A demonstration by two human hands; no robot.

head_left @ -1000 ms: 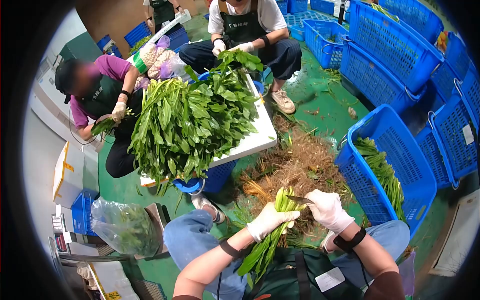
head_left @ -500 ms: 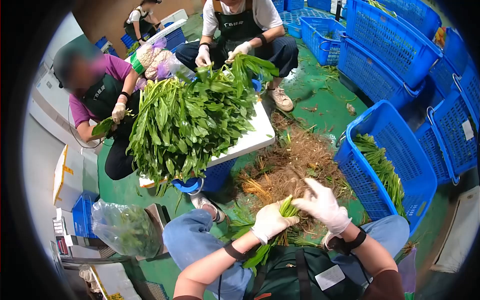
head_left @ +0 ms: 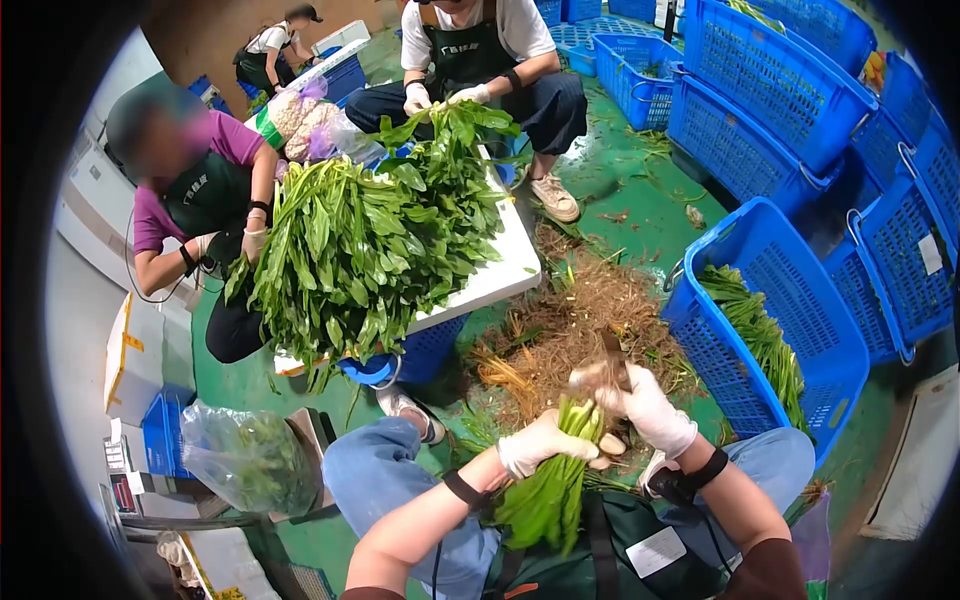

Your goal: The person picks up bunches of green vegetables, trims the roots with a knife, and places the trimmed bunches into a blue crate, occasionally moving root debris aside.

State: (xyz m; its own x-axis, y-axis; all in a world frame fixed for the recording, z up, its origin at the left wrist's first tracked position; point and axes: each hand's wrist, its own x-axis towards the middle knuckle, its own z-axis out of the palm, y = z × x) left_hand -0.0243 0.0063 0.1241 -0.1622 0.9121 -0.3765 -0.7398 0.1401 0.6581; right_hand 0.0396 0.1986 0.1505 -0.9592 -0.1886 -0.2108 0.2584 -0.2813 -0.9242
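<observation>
My gloved left hand (head_left: 547, 443) is closed round a bunch of leafy greens (head_left: 548, 503), its pale stem ends up and its long leaves hanging over my apron. Beside the stem ends is my gloved right hand (head_left: 655, 412), fingers bent. A brownish blur shows at its fingertips; what it holds I cannot make out. Beyond my hands, a heap of brown roots and trimmings (head_left: 590, 310) covers the floor. To the right stands a blue crate (head_left: 835, 345) with trimmed greens (head_left: 760, 330) in it.
A large pile of greens (head_left: 370, 240) lies on a white foam board (head_left: 490, 275) over a blue basket (head_left: 425, 355). Two co-workers sit around it; another person is farther back. Stacked blue crates (head_left: 770, 90) stand at right. A clear bag of greens (head_left: 250, 455) sits at left.
The bunch in my left hand has swung so its leaves hang toward me. My right hand's pointing finger has curled in. The left co-worker's hands have moved closer to their lap.
</observation>
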